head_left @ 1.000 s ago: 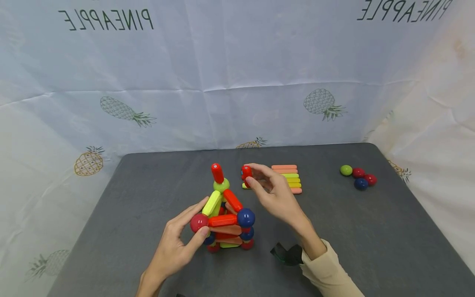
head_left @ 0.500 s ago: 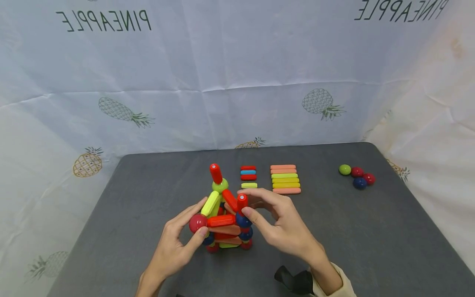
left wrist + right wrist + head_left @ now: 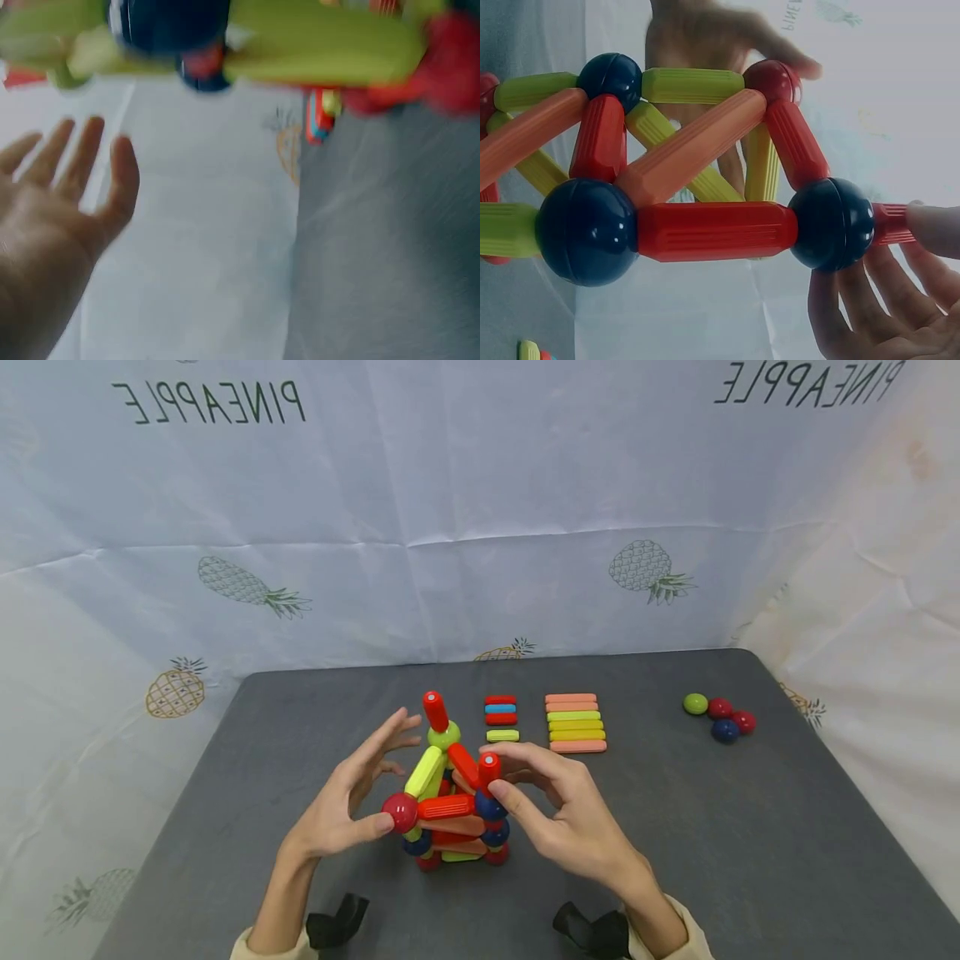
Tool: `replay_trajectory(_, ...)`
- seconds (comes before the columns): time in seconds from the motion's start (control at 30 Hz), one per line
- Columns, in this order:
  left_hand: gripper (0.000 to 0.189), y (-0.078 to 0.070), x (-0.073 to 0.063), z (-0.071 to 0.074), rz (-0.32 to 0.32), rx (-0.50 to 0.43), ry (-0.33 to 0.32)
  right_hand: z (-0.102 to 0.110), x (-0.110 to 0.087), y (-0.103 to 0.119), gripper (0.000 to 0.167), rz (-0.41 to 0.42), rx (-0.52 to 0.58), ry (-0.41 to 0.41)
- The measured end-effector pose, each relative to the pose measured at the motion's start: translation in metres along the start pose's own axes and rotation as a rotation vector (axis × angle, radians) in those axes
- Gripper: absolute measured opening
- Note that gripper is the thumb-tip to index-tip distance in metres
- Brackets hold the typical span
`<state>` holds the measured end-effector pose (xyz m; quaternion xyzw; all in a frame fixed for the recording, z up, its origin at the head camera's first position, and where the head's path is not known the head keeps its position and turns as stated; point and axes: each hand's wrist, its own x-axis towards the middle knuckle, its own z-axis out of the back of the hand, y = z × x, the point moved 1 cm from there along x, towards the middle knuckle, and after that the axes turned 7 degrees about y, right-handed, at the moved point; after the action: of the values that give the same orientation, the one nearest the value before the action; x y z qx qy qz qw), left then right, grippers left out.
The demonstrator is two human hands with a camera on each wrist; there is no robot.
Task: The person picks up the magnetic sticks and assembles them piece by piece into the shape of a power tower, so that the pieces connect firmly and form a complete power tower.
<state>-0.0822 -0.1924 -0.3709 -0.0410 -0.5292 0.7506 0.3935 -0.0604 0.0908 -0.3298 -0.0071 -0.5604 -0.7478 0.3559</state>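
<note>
The right hand (image 3: 555, 802) pinches a short red stick (image 3: 489, 770) between thumb and fingers; the stick stands up from a dark blue ball (image 3: 490, 806), and the view from the right wrist shows the two touching, with some fingers close by that ball; the ball is a top corner of the toy frame (image 3: 447, 807), which sits between the two hands; the left hand (image 3: 345, 802) is wide, its fingers spread and gripping nothing; its thumb tip is right by a shiny red ball (image 3: 400, 811) (I can't tell if they touch).

Past the left hand's fingers, a green ball (image 3: 444, 735) has its own red post (image 3: 434, 711) on top; the red ball by the left thumb has none.

The step in hand looks like standing up a post on the corner by the right hand; next, I think, the right hand should check that the stick sits straight, then let go softly (a tug might pull the ball loose); after that, the bare corner may want a post too, and short sticks (image 3: 501, 719) lie just past the right fingertips.
</note>
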Motion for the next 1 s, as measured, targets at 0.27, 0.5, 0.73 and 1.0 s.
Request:
replay_trajectory(0.27, 0.114, 0.010, 0.039, 0.026, -0.066, -0.191, 0.382, 0.000, -0.001, -0.003, 0.033, 0.018, 0.031, 0.011)
replay_trajectory(0.5, 0.103, 0.015, 0.053, 0.035, -0.032, -0.274, 0.447, 0.010, 0.009, -0.025, 0.033, -0.059, -0.007, -0.080)
replay_trajectory(0.73, 0.086, 0.015, 0.044, 0.041, 0.043, -0.281, 0.404, 0.007, 0.028, -0.081, 0.033, -0.198, -0.365, -0.078)
replay_trajectory(1.0, 0.060, 0.007, 0.030, 0.039, 0.056, -0.192, 0.224, -0.007, 0.042, -0.126, 0.038, -0.364, -0.636, 0.108)
